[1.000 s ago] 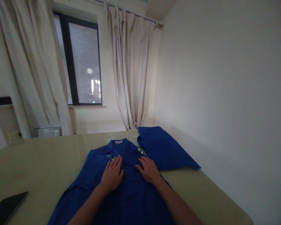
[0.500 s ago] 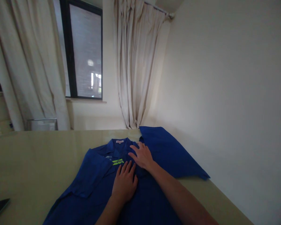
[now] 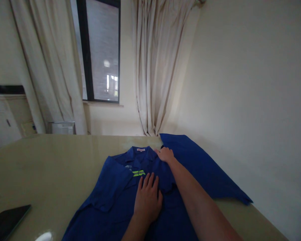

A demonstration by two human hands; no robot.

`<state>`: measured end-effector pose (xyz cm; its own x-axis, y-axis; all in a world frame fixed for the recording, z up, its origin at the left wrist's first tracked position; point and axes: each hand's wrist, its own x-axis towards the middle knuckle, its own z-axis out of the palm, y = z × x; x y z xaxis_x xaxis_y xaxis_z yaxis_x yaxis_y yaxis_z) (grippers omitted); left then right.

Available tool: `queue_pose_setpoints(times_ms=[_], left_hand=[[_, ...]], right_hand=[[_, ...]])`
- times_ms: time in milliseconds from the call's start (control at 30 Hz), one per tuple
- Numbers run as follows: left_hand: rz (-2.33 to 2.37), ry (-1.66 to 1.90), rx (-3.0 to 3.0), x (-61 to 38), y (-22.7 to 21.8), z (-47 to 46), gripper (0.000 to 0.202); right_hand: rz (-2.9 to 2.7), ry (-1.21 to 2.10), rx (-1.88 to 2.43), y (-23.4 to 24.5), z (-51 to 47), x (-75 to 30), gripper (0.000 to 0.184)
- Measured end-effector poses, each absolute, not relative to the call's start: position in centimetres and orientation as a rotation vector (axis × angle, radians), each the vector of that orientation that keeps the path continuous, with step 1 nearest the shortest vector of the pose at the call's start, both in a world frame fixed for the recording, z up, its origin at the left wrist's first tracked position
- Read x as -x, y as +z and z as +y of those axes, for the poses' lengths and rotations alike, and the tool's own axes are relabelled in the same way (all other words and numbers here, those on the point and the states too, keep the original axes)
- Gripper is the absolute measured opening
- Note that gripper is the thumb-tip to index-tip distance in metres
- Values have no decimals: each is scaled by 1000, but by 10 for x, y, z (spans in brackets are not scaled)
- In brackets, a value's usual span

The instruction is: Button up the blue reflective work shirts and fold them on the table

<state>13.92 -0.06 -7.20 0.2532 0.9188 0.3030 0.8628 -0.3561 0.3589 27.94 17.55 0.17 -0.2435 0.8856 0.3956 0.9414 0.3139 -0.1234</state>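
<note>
A blue work jacket [image 3: 120, 197] lies spread on the table, with its collar, a white neck label [image 3: 140, 150] and a yellow-green reflective strip [image 3: 138, 173] showing. Its left-side sleeve [image 3: 110, 184] is folded inward over the front. The other sleeve [image 3: 200, 160] stretches out to the right, up to the wall. My left hand [image 3: 148, 199] rests flat on the chest below the strip, fingers extended. At the shoulder right of the collar, my right hand [image 3: 165, 154] has its fingers curled on the cloth; its fingertips are partly hidden.
The pale, glossy table [image 3: 57, 167] meets a white wall [image 3: 253, 100] on the right. A dark flat device [image 3: 9, 221] lies at the front left, with a white object [image 3: 44, 237] beside it. Curtains [image 3: 155, 67] and a window [image 3: 103, 50] are behind the table.
My right hand has shifted from the chest up to the right shoulder, and its spread fingers have curled in. Cloth right of the collar now lies further out. The view has turned slightly left.
</note>
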Motion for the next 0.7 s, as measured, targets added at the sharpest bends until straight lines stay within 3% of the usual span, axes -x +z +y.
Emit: queue_pose_setpoints(times_ms=[233, 367, 500, 700], left_hand=[[1656, 668, -2417, -136, -77, 2, 58], [1632, 653, -2427, -131, -78, 18, 57], [1555, 654, -2521, -121, -65, 39, 50], [1619, 681, -2560, -103, -45, 28, 41]], right_hand=[[-2151, -238, 1563, 1, 108, -285, 49], [-2405, -99, 1457, -35, 43, -319, 64], [-2439, 65, 1581, -48, -5, -350, 64], [-2565, -102, 1281, -76, -87, -387, 79]])
